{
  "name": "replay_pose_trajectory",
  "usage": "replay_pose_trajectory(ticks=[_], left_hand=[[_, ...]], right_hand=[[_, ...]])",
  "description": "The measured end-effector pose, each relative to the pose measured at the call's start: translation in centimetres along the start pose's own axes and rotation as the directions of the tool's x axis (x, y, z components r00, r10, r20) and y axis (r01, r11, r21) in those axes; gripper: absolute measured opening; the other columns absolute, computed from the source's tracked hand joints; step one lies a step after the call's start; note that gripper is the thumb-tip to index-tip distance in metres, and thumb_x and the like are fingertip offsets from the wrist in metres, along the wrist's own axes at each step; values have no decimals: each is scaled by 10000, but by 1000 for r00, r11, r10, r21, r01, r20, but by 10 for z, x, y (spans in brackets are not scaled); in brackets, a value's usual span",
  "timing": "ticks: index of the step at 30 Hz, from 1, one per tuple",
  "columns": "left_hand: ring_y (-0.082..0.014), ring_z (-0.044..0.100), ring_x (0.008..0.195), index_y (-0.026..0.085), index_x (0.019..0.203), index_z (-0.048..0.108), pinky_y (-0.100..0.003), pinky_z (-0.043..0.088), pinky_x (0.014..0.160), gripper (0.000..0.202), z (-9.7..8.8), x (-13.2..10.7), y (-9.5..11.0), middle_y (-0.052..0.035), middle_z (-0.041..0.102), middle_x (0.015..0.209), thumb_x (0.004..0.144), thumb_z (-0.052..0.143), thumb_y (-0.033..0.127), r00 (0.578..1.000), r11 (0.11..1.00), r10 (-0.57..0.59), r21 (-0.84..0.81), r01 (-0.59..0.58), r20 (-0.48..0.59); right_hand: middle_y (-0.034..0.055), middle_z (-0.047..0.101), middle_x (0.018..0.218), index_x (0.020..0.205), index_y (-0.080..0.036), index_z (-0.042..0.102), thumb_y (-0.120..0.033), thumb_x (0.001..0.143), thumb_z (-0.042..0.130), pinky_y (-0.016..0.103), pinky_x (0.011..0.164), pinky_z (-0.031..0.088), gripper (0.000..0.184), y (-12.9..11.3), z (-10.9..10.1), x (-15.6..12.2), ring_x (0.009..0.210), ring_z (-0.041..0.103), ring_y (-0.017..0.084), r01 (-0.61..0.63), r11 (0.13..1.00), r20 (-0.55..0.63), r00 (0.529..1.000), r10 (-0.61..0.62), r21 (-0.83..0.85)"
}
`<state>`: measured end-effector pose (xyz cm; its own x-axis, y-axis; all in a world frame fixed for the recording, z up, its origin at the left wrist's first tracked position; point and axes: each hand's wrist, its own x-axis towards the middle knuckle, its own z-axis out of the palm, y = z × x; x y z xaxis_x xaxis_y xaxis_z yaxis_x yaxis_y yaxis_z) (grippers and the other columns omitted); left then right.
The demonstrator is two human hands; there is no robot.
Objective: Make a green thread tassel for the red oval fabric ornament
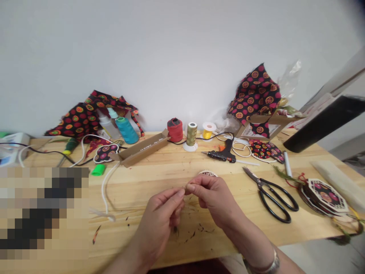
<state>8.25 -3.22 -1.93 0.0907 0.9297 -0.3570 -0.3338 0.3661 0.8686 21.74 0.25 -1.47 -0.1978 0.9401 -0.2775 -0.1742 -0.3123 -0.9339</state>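
My left hand (161, 217) and my right hand (215, 196) meet above the front middle of the wooden table (134, 198). Both are closed in a pinch, fingertips almost touching. Whatever lies between them is too small to make out. Below my left fingers a small dark tuft shows, its kind unclear. Just behind my right hand lies a pale piece with a cut-out pattern (207, 173), partly hidden by the knuckles. To the right, black-handled scissors (270, 194) rest with their blades slightly apart.
A glue gun (224, 153) lies behind my hands, near red thread (175, 131), olive thread (192, 133) and yellow thread (208, 131). An open cardboard box (145, 150) stands left. Stacked octagonal ornaments (326, 196) sit right. Patterned fabric (253, 95) leans against the wall.
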Motion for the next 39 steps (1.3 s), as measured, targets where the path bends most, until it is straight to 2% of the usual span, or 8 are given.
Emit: replay_pose_trajectory(ticks=[3, 9, 12, 19, 24, 28, 34, 39], left_hand=[[-72, 207, 480, 148, 658, 650, -195, 151, 417, 231, 2, 1, 1, 61, 378, 510, 798, 617, 328, 999, 997, -37, -67, 38, 4], [-60, 223, 476, 129, 750, 705, -183, 166, 417, 200, 4, 3, 1, 57, 394, 525, 776, 651, 320, 999, 995, -39, -87, 39, 7], [-56, 227, 469, 129, 758, 713, -181, 174, 416, 191, 4, 3, 0, 62, 390, 521, 769, 660, 312, 999, 996, -33, -87, 34, 8], [-52, 255, 451, 135, 788, 713, -181, 186, 407, 201, 4, 2, 1, 62, 415, 512, 768, 660, 329, 999, 999, -31, -33, 31, -7], [-51, 293, 430, 138, 812, 709, -185, 204, 404, 207, 4, 2, 1, 65, 431, 493, 771, 655, 333, 1000, 1000, -17, 26, 17, -23], [-50, 295, 414, 140, 806, 704, -187, 193, 397, 203, 4, 2, 1, 72, 417, 470, 771, 651, 333, 999, 998, -33, 48, 34, -13], [-55, 285, 415, 136, 784, 702, -197, 174, 396, 224, 2, 1, 0, 70, 401, 461, 784, 631, 348, 997, 996, -43, 78, 38, 58], [-59, 278, 414, 136, 767, 700, -205, 166, 396, 234, 2, 0, 2, 72, 389, 457, 779, 634, 361, 995, 995, -56, 88, 49, 82]], right_hand=[[-43, 579, 529, 582, -149, 633, -250, 646, 696, 203, 390, 199, 135, -2, 0, 2, 392, 303, 23, 36, 998, -11, 999, -36, -42], [-25, 614, 541, 607, -150, 631, -250, 660, 679, 208, 401, 213, 123, -4, -2, 5, 408, 317, 39, 78, 994, -25, 996, -81, -77], [-34, 585, 506, 614, -150, 629, -257, 659, 680, 209, 399, 200, 127, -5, -2, 5, 408, 303, 42, 83, 993, -27, 996, -85, -79], [-12, 607, 539, 622, -155, 619, -290, 660, 685, 218, 399, 194, 156, -4, -3, 7, 406, 297, 48, 55, 993, -26, 998, -59, -106], [-28, 569, 505, 617, -160, 619, -294, 652, 695, 223, 418, 201, 157, -6, -2, 8, 420, 319, 57, 54, 994, -15, 998, -55, -96], [-22, 595, 528, 605, -153, 602, -260, 676, 670, 222, 430, 214, 145, -12, -4, 8, 419, 311, 47, 45, 993, 61, 997, -38, -112], [-24, 591, 524, 622, -144, 627, -248, 705, 652, 226, 457, 236, 135, -22, -11, 8, 448, 343, 55, 72, 977, 192, 981, -33, -199], [-21, 586, 534, 599, -143, 642, -310, 674, 686, 233, 456, 213, 188, -25, -17, 8, 452, 326, 56, 6, 980, 263, 964, 47, -198]])
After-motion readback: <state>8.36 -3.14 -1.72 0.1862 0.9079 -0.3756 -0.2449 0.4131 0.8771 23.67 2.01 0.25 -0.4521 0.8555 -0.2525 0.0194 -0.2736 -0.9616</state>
